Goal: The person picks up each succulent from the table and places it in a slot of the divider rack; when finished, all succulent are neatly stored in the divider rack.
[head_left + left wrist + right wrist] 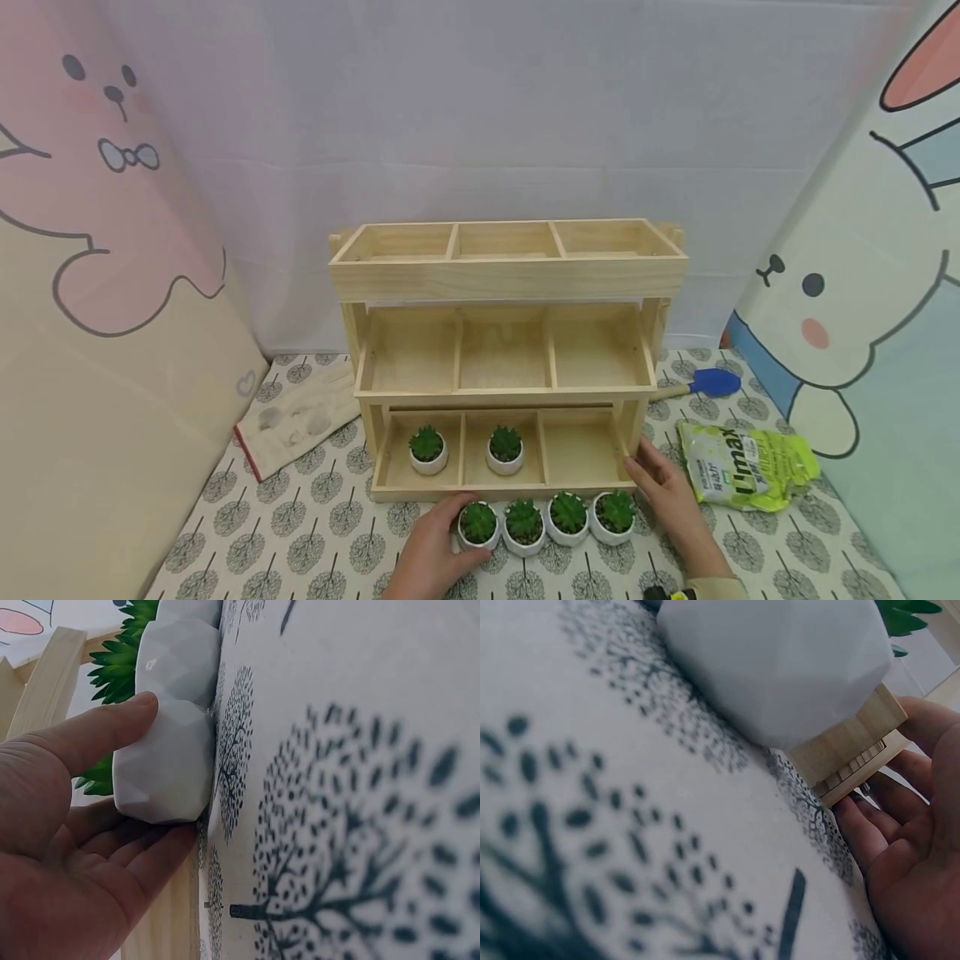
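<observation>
My left hand [433,546] holds the leftmost potted succulent [478,523] of a row standing before the wooden shelf [510,282]. In the left wrist view its thumb lies on the faceted white pot [163,769], with the fingers around the far side. Three more potted succulents, among them the rightmost one [614,517], continue the row to the right. My right hand [667,492] grips the right end of the shelf's bottom tier, thumb at the front corner. Two potted succulents [428,450] sit in that tier, in the left and middle compartments.
Right of the shelf lie a green and white bag [746,467] and a blue-bladed shovel [715,382]. A cream cloth [296,421] with a red edge lies at the left. The shelf's upper two tiers each have three compartments. Cloth panels stand around the table.
</observation>
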Demonstrator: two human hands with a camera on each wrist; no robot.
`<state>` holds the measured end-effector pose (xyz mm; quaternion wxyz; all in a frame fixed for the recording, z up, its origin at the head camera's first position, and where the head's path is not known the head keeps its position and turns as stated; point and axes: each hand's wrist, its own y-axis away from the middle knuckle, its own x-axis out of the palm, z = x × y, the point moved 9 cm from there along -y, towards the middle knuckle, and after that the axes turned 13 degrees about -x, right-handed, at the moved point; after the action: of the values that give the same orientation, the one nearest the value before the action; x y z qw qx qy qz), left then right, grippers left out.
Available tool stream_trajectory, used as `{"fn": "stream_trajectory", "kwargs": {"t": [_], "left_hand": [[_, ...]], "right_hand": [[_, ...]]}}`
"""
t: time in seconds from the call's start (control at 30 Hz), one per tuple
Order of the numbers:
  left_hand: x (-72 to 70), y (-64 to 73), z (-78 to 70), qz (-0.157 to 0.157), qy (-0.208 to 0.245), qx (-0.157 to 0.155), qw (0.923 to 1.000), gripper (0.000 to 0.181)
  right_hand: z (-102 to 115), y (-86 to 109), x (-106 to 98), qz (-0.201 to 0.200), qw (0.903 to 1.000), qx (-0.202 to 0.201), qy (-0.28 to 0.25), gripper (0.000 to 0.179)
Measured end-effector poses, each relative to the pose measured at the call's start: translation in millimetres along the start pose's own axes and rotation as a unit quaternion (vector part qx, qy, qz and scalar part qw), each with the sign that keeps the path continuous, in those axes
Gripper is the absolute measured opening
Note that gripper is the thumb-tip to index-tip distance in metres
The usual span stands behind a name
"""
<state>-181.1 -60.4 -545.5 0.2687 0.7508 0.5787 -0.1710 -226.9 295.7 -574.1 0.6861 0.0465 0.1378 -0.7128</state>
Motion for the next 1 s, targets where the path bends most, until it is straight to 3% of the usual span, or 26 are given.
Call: {"fn": "stream_trajectory", "kwargs": {"t": [0.4, 0.63, 1.0], "left_hand": [[-0.9, -0.5, 3.6, 0.012, 0.001, -0.013, 0.9998, 0.071], [-7.2, 1.2, 2.2, -0.009, 0.011, -0.007, 0.9999, 0.07], [-22.4, 8.2, -21.5, -0.028, 0.009, 0.016, 0.9994, 0.07]], "right_hand": [[0, 0.7, -1, -0.002, 1.0, 0.0, 0.005, 0.074], [0, 0.9, -1, 0.0, 1.0, -0.004, 0.003, 0.074], [0, 0.0, 0, 0.004, 1.0, 0.005, 0.006, 0.075]]}}
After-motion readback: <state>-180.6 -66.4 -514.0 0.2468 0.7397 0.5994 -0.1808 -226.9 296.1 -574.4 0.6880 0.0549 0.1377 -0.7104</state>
